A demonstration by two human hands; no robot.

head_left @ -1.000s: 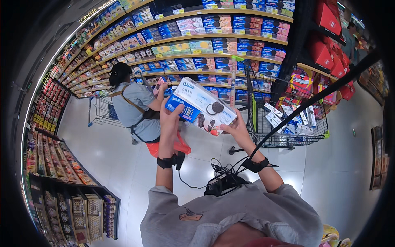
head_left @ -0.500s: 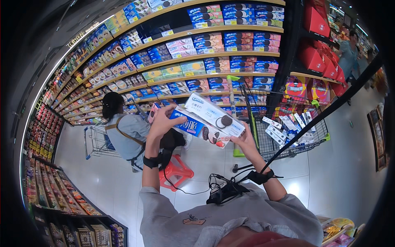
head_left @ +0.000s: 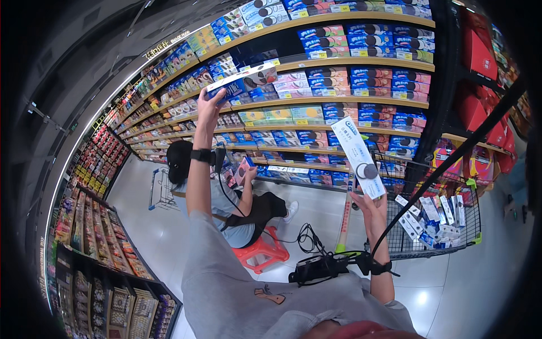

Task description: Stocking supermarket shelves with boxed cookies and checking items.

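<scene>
Along the left side of the aisle, a dark-framed display rack [head_left: 107,234] curves downward, its tiers crowded with packets; beyond it stands a metal shopping cart [head_left: 161,189], partly hidden by a seated co-worker [head_left: 223,209], who is on a red stool [head_left: 265,246] with a pink box [head_left: 243,171] in hand; and up above, look at this, the person's left hand [head_left: 210,107] is high at the end of a stretched arm, clamped on the left end of a long blue-and-white box [head_left: 241,81]; that box slants up to the right, across the wooden front edge of the second shelf [head_left: 361,61] down, just below a dark gap in the stock; touching the shelf or short of it, one cannot tell; down at the chest sits a black device [head_left: 317,270] amid looping cables; then, well apart and lower, comes the right hand [head_left: 371,209], thumb and fingers gripping the bottom end of a long white box [head_left: 358,158]; this one is tilted, top end leaning left, a dark round biscuit pictured near its lower end; to its right, a black mesh cart [head_left: 418,254], white packs [head_left: 449,212] heaped toward its green-tipped right corner; and red packages [head_left: 480,62] line the far-right shelving.
</scene>
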